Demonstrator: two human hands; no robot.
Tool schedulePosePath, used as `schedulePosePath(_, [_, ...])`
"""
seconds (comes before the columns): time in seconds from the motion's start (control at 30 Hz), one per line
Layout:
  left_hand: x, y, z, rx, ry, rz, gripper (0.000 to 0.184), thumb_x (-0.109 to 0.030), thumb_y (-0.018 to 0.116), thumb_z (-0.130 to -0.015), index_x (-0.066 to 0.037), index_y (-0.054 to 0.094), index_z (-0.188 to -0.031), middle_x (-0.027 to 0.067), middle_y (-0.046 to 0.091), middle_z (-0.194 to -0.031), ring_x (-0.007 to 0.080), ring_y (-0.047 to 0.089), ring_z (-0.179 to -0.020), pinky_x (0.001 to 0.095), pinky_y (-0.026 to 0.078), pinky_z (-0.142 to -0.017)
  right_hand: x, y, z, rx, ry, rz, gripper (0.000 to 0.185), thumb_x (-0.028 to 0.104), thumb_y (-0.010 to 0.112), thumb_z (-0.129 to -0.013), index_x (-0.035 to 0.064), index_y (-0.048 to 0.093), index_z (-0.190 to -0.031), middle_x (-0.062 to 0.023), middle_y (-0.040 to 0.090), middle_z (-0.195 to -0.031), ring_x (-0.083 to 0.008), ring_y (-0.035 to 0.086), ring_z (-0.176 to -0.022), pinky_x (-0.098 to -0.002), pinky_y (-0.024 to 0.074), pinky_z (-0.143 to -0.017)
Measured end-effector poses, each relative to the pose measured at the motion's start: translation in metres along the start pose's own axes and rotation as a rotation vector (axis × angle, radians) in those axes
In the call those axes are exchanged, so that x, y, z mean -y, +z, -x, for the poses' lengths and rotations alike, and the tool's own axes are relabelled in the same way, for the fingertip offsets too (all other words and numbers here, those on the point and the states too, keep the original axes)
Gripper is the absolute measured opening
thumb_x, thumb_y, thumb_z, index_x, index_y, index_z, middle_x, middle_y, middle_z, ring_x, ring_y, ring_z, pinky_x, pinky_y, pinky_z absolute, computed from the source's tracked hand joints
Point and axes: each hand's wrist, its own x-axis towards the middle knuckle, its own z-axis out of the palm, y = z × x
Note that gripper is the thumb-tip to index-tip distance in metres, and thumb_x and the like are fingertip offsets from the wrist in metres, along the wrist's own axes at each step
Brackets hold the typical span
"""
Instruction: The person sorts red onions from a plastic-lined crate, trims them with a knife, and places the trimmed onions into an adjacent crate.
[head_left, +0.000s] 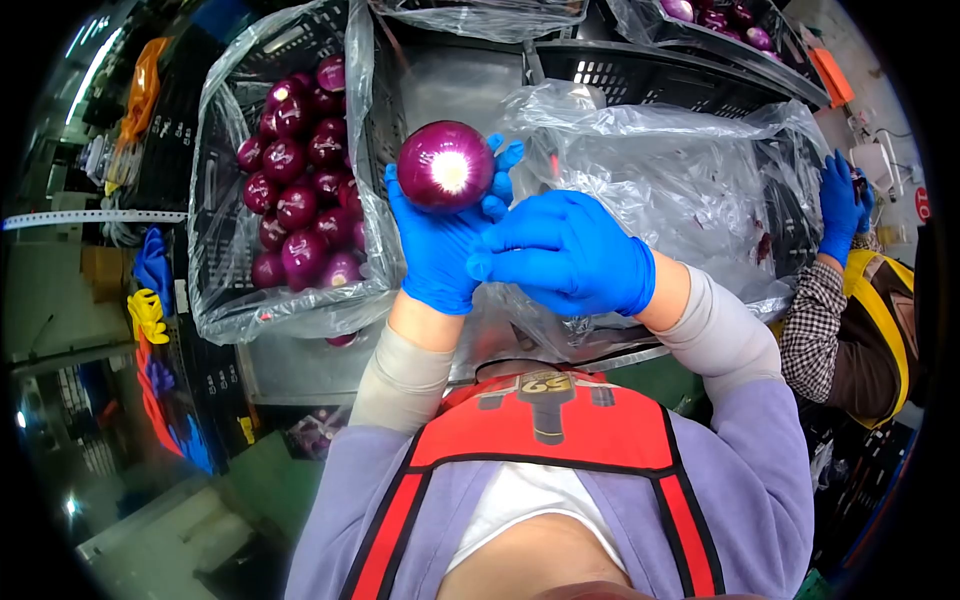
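A large peeled red onion (446, 166), shiny purple with a pale root end, rests in my left hand (437, 245), whose blue-gloved fingers curl around its far side. Close beside it on the right is my right hand (565, 255), also in a blue glove, with thumb and fingers pinched together near my left palm. What those fingertips hold, if anything, is too small to make out. On the left, a black crate (222, 215) lined with clear plastic holds several purple onions (296, 206).
Right of centre lies a plastic-lined crate (650, 170) with bits of onion skin. More onions sit in a crate (790, 65) at the upper right. A co-worker's blue-gloved hands (840, 205) and checked sleeve are at the right. Gloves (147, 315) hang at the left.
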Motion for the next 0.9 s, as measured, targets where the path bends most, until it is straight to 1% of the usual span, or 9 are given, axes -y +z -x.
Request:
schedulePosePath(0.1, [0.003,0.004,0.001,0.088,-0.058,0.083,0.095,-0.071,0.049,-0.081,0.004,0.035,-0.138,0.0279,0.044,-0.135,0.029,0.06,-0.1,0.0385,0.054,-0.082,0.0,0.004,-0.003,-0.134,0.05,-0.074,0.025,0.011,0.068,-0.079,0.0124,0.067,-0.104,-0.0065,0.066,-0.099,-0.0293,0.063,-0.078,-0.0375,0.0514,-0.065])
schedulePosePath(0.2, [0.018,0.028,0.001,-0.257,0.175,-0.14,0.089,-0.069,0.046,-0.083,0.001,0.038,-0.137,0.0235,0.048,-0.134,0.0321,0.057,-0.11,0.0439,0.051,-0.091,-0.003,0.005,0.001,-0.35,0.194,-0.056,0.04,0.012,0.071,-0.077,0.0102,0.062,-0.116,-0.007,0.064,-0.112,-0.026,0.063,-0.091,-0.036,0.0513,-0.076])
schedulePosePath(0.27, [0.019,0.024,0.0,-0.427,0.38,-0.448,0.083,-0.069,0.041,-0.086,-0.002,0.041,-0.136,0.0187,0.048,-0.134,0.0343,0.052,-0.119,0.0466,0.046,-0.099,0.0,0.003,0.002,-0.44,0.641,-0.349,0.067,0.016,0.074,-0.077,0.0083,0.045,-0.137,-0.0109,0.05,-0.138,-0.0224,0.057,-0.113,-0.0331,0.0465,-0.086])
schedulePosePath(0.33, [0.017,0.021,0.007,-0.38,0.453,-0.546,0.074,-0.057,0.056,-0.086,-0.003,0.043,-0.135,0.0157,0.049,-0.134,0.0313,0.051,-0.121,0.0448,0.044,-0.101,-0.003,0.003,0.003,-0.408,0.687,-0.501,0.076,0.017,0.076,-0.076,0.0089,0.038,-0.141,-0.0108,0.044,-0.143,-0.0225,0.051,-0.119,-0.0341,0.0441,-0.092])
schedulePosePath(0.4, [0.014,0.027,0.012,-0.211,0.635,-1.204,0.073,-0.036,0.075,-0.079,-0.003,0.043,-0.136,0.0148,0.049,-0.135,0.0284,0.05,-0.123,0.0417,0.042,-0.104,-0.005,0.004,0.002,-0.333,0.763,-0.816,0.096,0.019,0.08,-0.075,0.0101,0.022,-0.151,-0.0108,0.032,-0.151,-0.0225,0.041,-0.132,-0.0362,0.0392,-0.103])
schedulePosePath(0.43, [0.013,0.025,0.01,-0.184,0.757,-1.266,0.087,-0.02,0.087,-0.065,-0.002,0.042,-0.137,0.0142,0.049,-0.135,0.0262,0.049,-0.123,0.0391,0.041,-0.105,-0.005,0.005,0.001,-0.299,0.71,-0.751,0.099,0.017,0.08,-0.074,0.0095,0.018,-0.151,-0.0116,0.027,-0.153,-0.0245,0.035,-0.136,-0.0388,0.0321,-0.11])
schedulePosePath(0.57, [0.018,0.033,0.014,-0.112,0.815,-1.575,0.1,-0.023,0.092,-0.056,-0.001,0.041,-0.139,0.0149,0.048,-0.137,0.0262,0.05,-0.123,0.0387,0.042,-0.104,-0.009,0.008,0.002,-0.267,0.604,-0.72,0.101,0.016,0.08,-0.074,0.0071,0.015,-0.151,-0.0125,0.022,-0.155,-0.0259,0.029,-0.14,-0.0383,0.0239,-0.115])
schedulePosePath(0.8, [0.015,0.038,0.02,-0.055,0.88,-1.78,0.098,-0.026,0.092,-0.056,0.0,0.043,-0.137,0.0151,0.053,-0.131,0.0269,0.056,-0.117,0.0379,0.047,-0.099,-0.013,0.011,0.004,-0.246,0.531,-0.73,0.099,0.013,0.079,-0.073,0.0059,0.017,-0.15,-0.0128,0.021,-0.156,-0.0263,0.024,-0.142,-0.0395,0.0224,-0.116])
schedulePosePath(0.9, [0.015,0.04,0.021,-0.038,0.925,-1.829,0.098,-0.027,0.092,-0.056,0.0,0.044,-0.136,0.0152,0.055,-0.128,0.0271,0.059,-0.113,0.0376,0.048,-0.097,-0.015,0.013,0.006,-0.272,0.493,-0.708,0.092,0.016,0.076,-0.075,0.0082,0.022,-0.149,-0.0113,0.025,-0.154,-0.0263,0.033,-0.138,-0.0392,0.0279,-0.114])
